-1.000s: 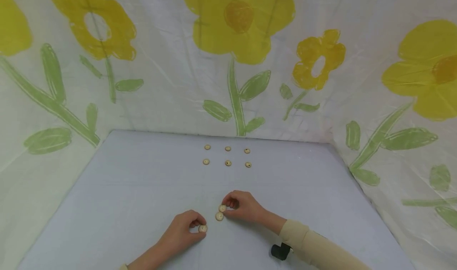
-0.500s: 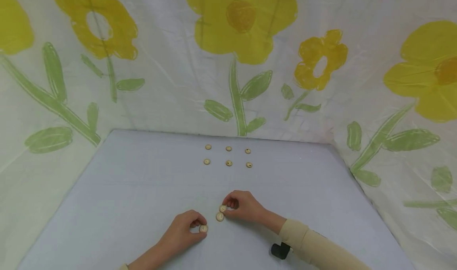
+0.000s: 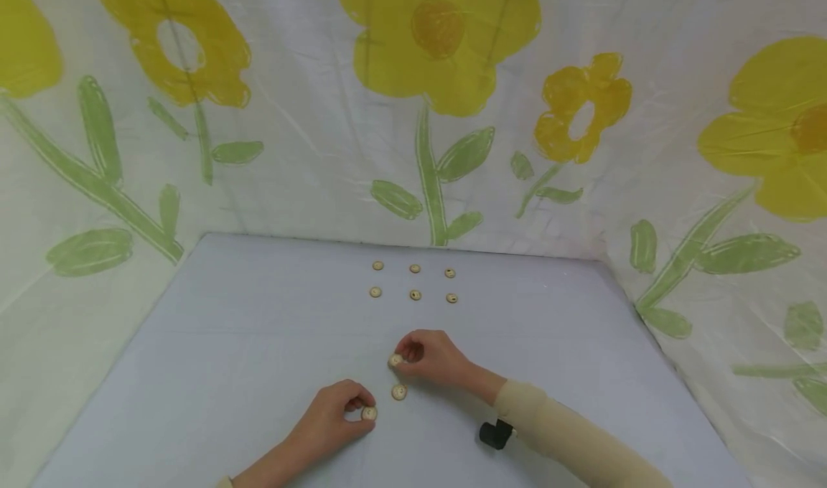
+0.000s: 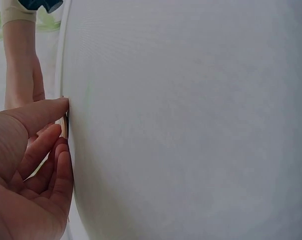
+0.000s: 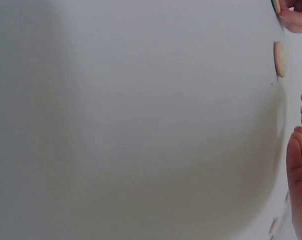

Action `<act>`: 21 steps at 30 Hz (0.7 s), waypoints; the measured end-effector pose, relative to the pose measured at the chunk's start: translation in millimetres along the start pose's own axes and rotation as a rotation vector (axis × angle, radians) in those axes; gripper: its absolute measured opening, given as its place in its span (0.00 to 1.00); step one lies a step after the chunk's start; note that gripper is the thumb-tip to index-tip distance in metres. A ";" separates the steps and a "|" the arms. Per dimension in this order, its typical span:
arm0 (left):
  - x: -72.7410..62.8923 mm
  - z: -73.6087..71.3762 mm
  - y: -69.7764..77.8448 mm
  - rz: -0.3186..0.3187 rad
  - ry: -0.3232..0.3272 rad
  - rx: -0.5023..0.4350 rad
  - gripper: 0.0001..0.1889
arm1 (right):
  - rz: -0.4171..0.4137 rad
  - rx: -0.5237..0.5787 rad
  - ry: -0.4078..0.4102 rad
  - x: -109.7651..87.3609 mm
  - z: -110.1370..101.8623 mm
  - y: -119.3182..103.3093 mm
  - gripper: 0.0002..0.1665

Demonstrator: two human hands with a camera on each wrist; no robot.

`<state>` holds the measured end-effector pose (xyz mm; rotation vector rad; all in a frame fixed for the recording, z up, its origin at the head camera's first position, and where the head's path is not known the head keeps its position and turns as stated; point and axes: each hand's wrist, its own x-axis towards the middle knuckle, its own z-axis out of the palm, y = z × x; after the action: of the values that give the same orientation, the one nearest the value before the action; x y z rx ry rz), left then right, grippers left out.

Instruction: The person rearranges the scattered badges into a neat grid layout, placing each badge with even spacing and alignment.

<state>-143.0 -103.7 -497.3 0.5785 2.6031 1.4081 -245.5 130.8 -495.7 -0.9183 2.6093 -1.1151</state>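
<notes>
In the head view my left hand (image 3: 339,413) pinches a small round pale wooden disc (image 3: 369,414) between thumb and fingers, low over the white table. My right hand (image 3: 434,359) pinches a second disc (image 3: 395,359) farther back, held up from the cloth. Between the two hands a third disc (image 3: 399,392) lies flat on the table. The left wrist view shows my left thumb and fingers (image 4: 41,145) on the disc's thin edge (image 4: 66,122). In the right wrist view the lying disc (image 5: 279,59) shows past my right hand (image 5: 301,170).
Toward the back of the white table (image 3: 258,316), several similar discs lie in two rows, among them a disc (image 3: 416,295) with a dark mark. A curtain (image 3: 310,158) printed with yellow flowers rises behind. A black device (image 3: 495,434) sits at my right sleeve (image 3: 555,423).
My right hand has lifted its disc off the lying one and moved back and slightly left with it. The left hand has stayed still, still pinching its disc.
</notes>
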 end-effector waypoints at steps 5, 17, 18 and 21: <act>0.1 -0.7 -0.3 -0.004 -0.007 -0.006 0.11 | -0.012 -0.007 0.006 17.4 1.4 -5.0 0.09; 0.4 0.2 -2.5 -0.002 -0.005 0.001 0.11 | 0.017 -0.039 0.026 48.6 5.9 -8.2 0.07; 0.4 0.1 -2.7 -0.002 -0.004 -0.001 0.11 | 0.015 -0.042 0.028 50.7 6.3 -8.1 0.07; -0.3 0.3 -2.6 0.000 -0.003 -0.003 0.11 | 0.010 -0.045 0.034 56.0 8.2 -6.9 0.07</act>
<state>-143.4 -104.9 -499.7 0.5802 2.5978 1.4103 -284.0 88.9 -491.6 -0.9024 2.6739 -1.0830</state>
